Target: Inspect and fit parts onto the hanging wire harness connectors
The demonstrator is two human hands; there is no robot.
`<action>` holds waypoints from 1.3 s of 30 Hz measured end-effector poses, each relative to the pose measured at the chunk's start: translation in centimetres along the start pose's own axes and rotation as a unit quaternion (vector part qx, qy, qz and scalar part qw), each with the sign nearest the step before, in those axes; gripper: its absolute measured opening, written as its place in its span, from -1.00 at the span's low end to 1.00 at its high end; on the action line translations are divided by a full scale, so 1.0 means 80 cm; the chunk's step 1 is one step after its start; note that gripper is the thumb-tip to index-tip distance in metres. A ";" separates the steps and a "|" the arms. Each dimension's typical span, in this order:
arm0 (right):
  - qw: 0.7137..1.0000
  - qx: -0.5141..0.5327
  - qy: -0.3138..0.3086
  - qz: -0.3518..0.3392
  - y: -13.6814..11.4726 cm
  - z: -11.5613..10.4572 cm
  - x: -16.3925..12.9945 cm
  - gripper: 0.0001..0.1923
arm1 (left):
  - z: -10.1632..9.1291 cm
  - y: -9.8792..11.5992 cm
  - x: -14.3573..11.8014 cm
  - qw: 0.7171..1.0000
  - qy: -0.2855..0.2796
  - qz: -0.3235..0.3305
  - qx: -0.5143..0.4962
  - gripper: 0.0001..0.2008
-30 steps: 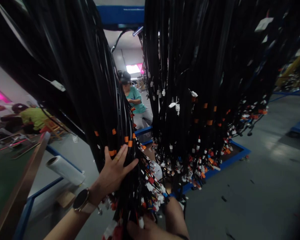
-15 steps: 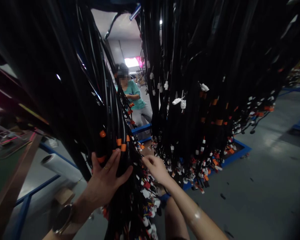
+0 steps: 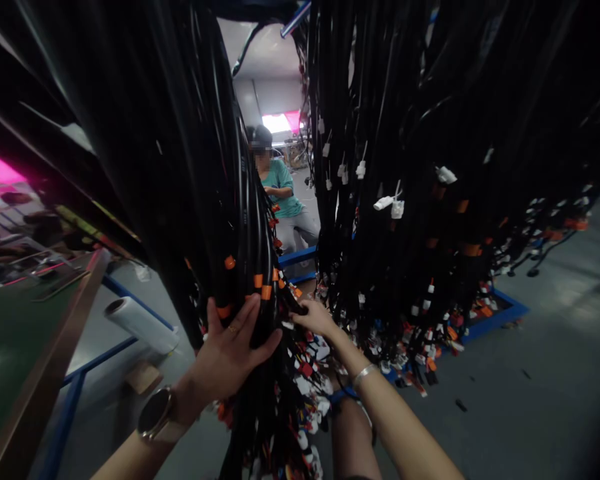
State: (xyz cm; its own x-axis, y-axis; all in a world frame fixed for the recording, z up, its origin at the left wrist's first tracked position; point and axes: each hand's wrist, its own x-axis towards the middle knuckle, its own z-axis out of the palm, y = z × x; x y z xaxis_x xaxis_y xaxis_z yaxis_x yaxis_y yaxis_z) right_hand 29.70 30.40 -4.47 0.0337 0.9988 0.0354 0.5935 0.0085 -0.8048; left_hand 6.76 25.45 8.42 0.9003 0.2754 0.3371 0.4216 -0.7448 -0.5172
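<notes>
The black wire-harness bundle [image 3: 245,207] hangs at the left end of the blue rack base [image 3: 513,311]. Your left hand [image 3: 227,360] lies spread against it by the orange tape bands [image 3: 267,292], likely to steady the mass, while your right hand [image 3: 317,319] pinches a thin black branch [image 3: 291,298] at its right side. Neighbouring harnesses [image 3: 405,107] hang toward the base's right corner.

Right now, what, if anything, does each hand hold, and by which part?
The left hand lies open on the cable bundle by orange tape; whether the right hand holds anything is unclear.
</notes>
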 end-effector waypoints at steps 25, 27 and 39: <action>0.886 0.333 -0.272 0.175 0.061 -0.095 -0.194 -0.62 | -0.016 0.014 0.021 0.999 -0.037 -0.019 -0.017 -0.50; 0.867 0.375 -0.260 0.202 0.072 -0.095 -0.209 -0.61 | -0.016 0.014 0.021 0.999 -0.042 -0.021 -0.017 -0.50; 0.800 0.544 -0.144 0.206 0.090 -0.085 -0.244 -0.57 | -0.014 0.015 0.021 0.998 -0.047 -0.025 -0.018 -0.50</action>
State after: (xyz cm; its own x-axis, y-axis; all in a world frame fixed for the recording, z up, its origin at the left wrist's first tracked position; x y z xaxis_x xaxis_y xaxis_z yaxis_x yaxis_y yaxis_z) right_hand 38.81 10.65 -6.92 -0.2340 0.8959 -0.3776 -0.4778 -0.4442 -0.7579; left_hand 8.67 24.37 9.28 0.8853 0.3676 0.2848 0.4633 -0.7499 -0.4723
